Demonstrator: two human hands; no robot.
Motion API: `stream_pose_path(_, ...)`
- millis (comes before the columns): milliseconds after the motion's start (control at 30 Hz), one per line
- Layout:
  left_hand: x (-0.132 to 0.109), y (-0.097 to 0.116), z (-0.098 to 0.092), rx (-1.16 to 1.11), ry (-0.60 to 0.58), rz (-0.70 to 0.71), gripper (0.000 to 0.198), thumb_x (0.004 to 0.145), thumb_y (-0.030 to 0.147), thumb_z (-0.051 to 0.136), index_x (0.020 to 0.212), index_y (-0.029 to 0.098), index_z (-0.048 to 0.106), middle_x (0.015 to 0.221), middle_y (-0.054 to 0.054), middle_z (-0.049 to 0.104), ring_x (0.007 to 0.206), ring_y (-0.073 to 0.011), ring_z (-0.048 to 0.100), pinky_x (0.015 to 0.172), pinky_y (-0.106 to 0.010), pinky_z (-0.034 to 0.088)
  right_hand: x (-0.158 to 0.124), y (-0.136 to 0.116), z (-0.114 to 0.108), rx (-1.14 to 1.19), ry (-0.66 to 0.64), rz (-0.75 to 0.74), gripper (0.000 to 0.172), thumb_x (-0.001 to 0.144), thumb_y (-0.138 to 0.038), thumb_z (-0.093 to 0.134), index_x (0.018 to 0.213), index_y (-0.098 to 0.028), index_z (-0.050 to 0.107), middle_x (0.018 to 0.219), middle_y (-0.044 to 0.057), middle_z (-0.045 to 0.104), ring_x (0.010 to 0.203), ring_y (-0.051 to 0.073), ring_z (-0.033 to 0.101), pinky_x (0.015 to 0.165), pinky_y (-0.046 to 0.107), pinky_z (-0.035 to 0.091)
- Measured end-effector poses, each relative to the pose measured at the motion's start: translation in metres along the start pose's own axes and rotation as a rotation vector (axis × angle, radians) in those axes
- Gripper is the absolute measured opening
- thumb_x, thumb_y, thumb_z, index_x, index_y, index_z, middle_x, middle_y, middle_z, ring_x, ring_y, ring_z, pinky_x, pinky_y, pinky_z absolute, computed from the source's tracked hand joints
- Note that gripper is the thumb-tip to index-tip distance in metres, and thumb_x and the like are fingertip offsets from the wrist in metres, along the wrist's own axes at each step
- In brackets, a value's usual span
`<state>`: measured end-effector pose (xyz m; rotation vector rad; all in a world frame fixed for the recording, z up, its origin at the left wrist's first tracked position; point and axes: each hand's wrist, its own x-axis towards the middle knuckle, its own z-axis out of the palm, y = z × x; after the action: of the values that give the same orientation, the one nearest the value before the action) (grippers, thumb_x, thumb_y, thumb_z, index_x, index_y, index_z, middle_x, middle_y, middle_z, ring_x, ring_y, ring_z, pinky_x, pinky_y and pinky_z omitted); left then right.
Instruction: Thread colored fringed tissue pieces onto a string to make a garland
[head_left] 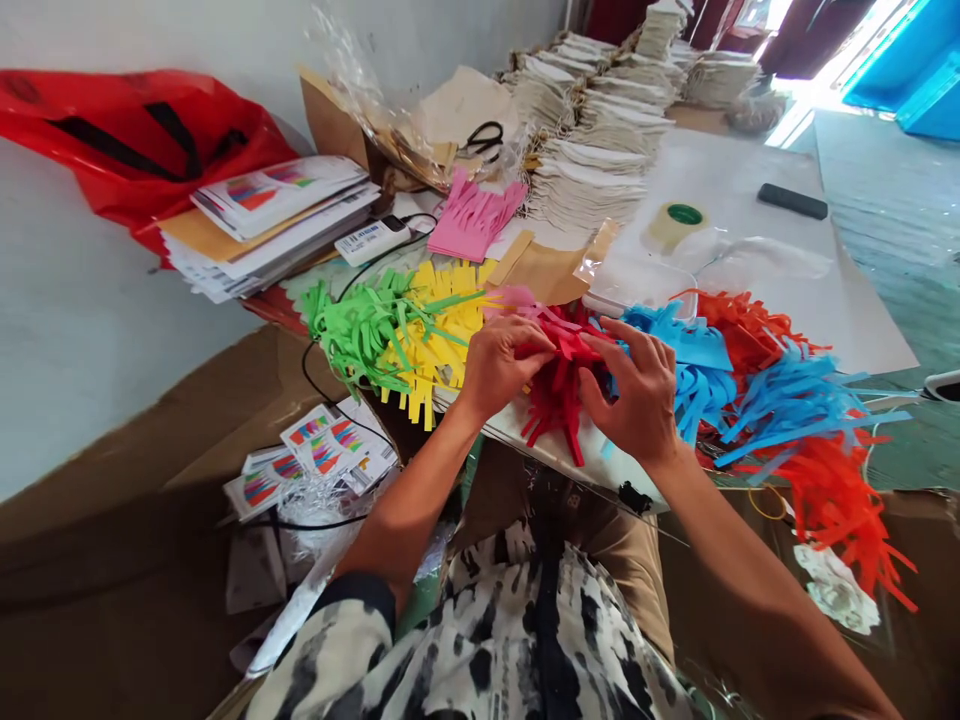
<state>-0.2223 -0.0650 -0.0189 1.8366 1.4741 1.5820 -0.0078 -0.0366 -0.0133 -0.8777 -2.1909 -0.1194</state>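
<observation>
Both my hands work over a bunch of red fringed paper [559, 395] at the near edge of the table. My left hand [499, 365] pinches the red paper, with a pink paper strip [517, 303] rising by its fingers. My right hand [634, 385] grips the same bunch from the other side, fingers spread across it. Left of them lie green fringed paper [364, 335] and yellow fringed paper [442, 345]. To the right, blue fringed paper [694, 375] and orange fringed paper [750, 330] lie heaped, and more orange fringe [832, 510] hangs past the edge.
Beyond the hands are a pink fringed stack [472, 215], black-handled scissors [484, 140], a tape roll [675, 225] and many white paper bundles [592, 130]. Printed papers [262, 220] sit by a red plastic bag [112, 130]. Printed cards [319, 455] lie below the table.
</observation>
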Motion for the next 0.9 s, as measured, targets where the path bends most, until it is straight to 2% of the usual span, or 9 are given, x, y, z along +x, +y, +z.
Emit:
stream_pose_path(100, 0.011, 0.001, 0.000, -0.091, 0.004, -0.067, 0.011, 0.079, 0.014, 0.087, 0.080, 0.025, 0.083, 0.093, -0.003, 0.078, 0.095, -0.0189, 0.070, 0.089, -0.036, 0.057, 0.010, -0.006, 0.003, -0.015, 0.089, -0.014, 0.036, 0.098, -0.027, 0.068, 0.133, -0.026, 0.067, 0.138, 0.010, 0.070, 0.125, 0.031, 0.066, 0.110, 0.052, 0.048)
stream_pose_path(267, 0.022, -0.003, -0.006, -0.294, -0.119, -0.225, 0.009, 0.076, 0.026, 0.091, 0.079, 0.022, 0.084, 0.087, -0.003, 0.074, 0.083, -0.0167, 0.066, 0.075, -0.031, 0.054, 0.026, -0.017, 0.000, 0.096, 0.052, -0.045, 0.038, 0.098, -0.028, 0.066, 0.136, -0.029, 0.065, 0.140, 0.009, 0.069, 0.127, 0.030, 0.064, 0.109, 0.051, 0.047)
stream_pose_path(367, 0.024, -0.004, -0.009, -0.242, -0.072, -0.197, 0.008, 0.075, 0.023, 0.092, 0.078, 0.024, 0.085, 0.087, -0.003, 0.073, 0.088, -0.0181, 0.065, 0.081, -0.033, 0.053, 0.034, -0.023, -0.001, 0.114, -0.008, -0.007, 0.036, 0.100, -0.031, 0.063, 0.135, -0.028, 0.066, 0.142, 0.009, 0.067, 0.130, 0.031, 0.062, 0.110, 0.053, 0.046)
stream_pose_path(500, 0.022, -0.005, -0.008, -0.272, -0.032, -0.140, 0.012, 0.076, 0.017, 0.090, 0.082, 0.027, 0.086, 0.085, -0.001, 0.072, 0.085, -0.0154, 0.063, 0.082, -0.032, 0.051, 0.040, -0.023, 0.004, 0.058, -0.067, -0.002, 0.022, 0.100, -0.032, 0.064, 0.118, -0.024, 0.074, 0.133, 0.009, 0.073, 0.127, 0.032, 0.063, 0.108, 0.053, 0.046)
stream_pose_path(633, 0.016, -0.011, -0.009, -0.382, -0.026, -0.167, 0.009, 0.077, 0.030, 0.092, 0.082, 0.028, 0.085, 0.083, 0.000, 0.072, 0.079, -0.0140, 0.061, 0.072, -0.029, 0.049, 0.041, -0.020, 0.008, 0.097, -0.084, -0.017, 0.012, 0.100, -0.030, 0.066, 0.105, -0.027, 0.077, 0.121, 0.004, 0.079, 0.120, 0.028, 0.067, 0.109, 0.052, 0.045)
stream_pose_path(800, 0.005, -0.018, -0.011, -0.409, -0.073, -0.228, 0.019, 0.079, 0.041, 0.091, 0.083, 0.025, 0.084, 0.085, -0.001, 0.076, 0.083, -0.0160, 0.066, 0.076, -0.031, 0.054, 0.040, -0.020, 0.008, 0.107, -0.148, -0.006, 0.015, 0.100, -0.032, 0.066, 0.096, -0.032, 0.080, 0.112, 0.001, 0.082, 0.117, 0.027, 0.069, 0.112, 0.053, 0.042)
stream_pose_path(900, -0.003, -0.018, -0.011, -0.388, -0.063, -0.236, 0.023, 0.085, 0.044, 0.086, 0.097, 0.025, 0.084, 0.094, -0.002, 0.078, 0.087, -0.0161, 0.068, 0.079, -0.030, 0.055, 0.038, -0.020, 0.009, 0.118, -0.156, 0.005, 0.017, 0.101, -0.032, 0.065, 0.097, -0.032, 0.081, 0.109, 0.000, 0.082, 0.114, 0.026, 0.070, 0.113, 0.054, 0.041)
